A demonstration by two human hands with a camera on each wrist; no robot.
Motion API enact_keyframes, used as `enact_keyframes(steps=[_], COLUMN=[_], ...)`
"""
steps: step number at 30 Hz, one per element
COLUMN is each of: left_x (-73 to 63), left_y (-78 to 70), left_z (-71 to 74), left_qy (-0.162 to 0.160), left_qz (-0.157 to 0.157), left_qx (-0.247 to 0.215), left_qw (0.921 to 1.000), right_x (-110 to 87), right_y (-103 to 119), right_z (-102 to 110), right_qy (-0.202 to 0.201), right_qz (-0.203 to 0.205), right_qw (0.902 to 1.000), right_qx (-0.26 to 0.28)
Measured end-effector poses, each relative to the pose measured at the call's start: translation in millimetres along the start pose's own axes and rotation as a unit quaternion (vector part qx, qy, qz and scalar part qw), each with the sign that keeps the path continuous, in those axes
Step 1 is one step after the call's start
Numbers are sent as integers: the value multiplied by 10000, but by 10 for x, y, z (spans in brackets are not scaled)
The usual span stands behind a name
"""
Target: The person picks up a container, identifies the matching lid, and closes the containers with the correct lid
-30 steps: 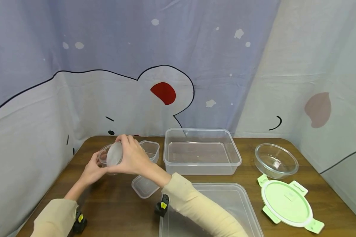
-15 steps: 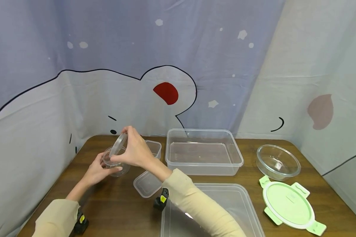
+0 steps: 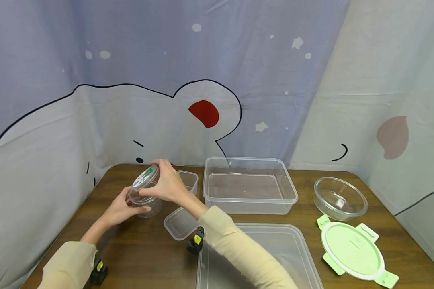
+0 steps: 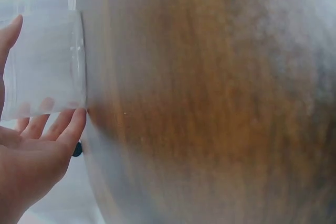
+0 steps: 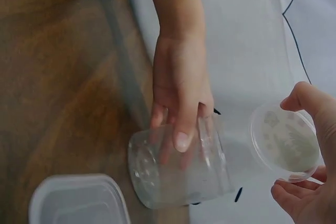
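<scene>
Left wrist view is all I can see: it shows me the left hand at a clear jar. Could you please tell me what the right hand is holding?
Observer: The right hand pinches a round printed lid.
Operator: Thank you. Is this lid already seated on the clear jar?
Observer: No, the right wrist view shows a gap between the lid and the jar's mouth.
Operator: I understand. And which lid lies farthest to the right, please?
Observer: The light-green lid with tabs, on the near side of the round glass bowl.
</scene>
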State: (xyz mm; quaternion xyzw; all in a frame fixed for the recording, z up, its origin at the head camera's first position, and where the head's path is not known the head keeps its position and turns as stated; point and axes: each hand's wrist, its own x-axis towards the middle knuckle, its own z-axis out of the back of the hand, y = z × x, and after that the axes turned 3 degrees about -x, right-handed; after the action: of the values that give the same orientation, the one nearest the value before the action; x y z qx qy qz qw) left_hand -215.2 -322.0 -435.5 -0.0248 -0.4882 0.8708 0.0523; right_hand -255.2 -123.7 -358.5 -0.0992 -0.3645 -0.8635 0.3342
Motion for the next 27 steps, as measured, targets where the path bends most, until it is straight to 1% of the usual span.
enact_keyframes(steps=[5, 7, 10, 14, 19, 27], left_x=[-8, -10, -8, -6, -6, 17], left_y=[-2, -2, 3, 10, 25, 27], left_z=[-8, -9, -11, -11, -9, -9], left_qy=[20, 38, 22, 9, 19, -1], left_qz=[4, 18, 38, 31, 9, 110], left_qx=[8, -9, 30, 52, 61, -31], left_qw=[10000, 10000, 10000, 10000, 10000, 9999], right_x=[-8, -13, -22, -36, -43, -40], right_y=[-31, -44, -68, -99, -137, -156], right_z=[-112, -147, -187, -221, -261, -262], right_qy=[51, 60, 128, 223, 250, 410], right_qz=[-214, -207, -145, -103, -227, -392], right_qw=[9997, 9996, 9991, 9972, 9962, 9928], right_qx=[-120, -161, -366, -710, -806, -1056])
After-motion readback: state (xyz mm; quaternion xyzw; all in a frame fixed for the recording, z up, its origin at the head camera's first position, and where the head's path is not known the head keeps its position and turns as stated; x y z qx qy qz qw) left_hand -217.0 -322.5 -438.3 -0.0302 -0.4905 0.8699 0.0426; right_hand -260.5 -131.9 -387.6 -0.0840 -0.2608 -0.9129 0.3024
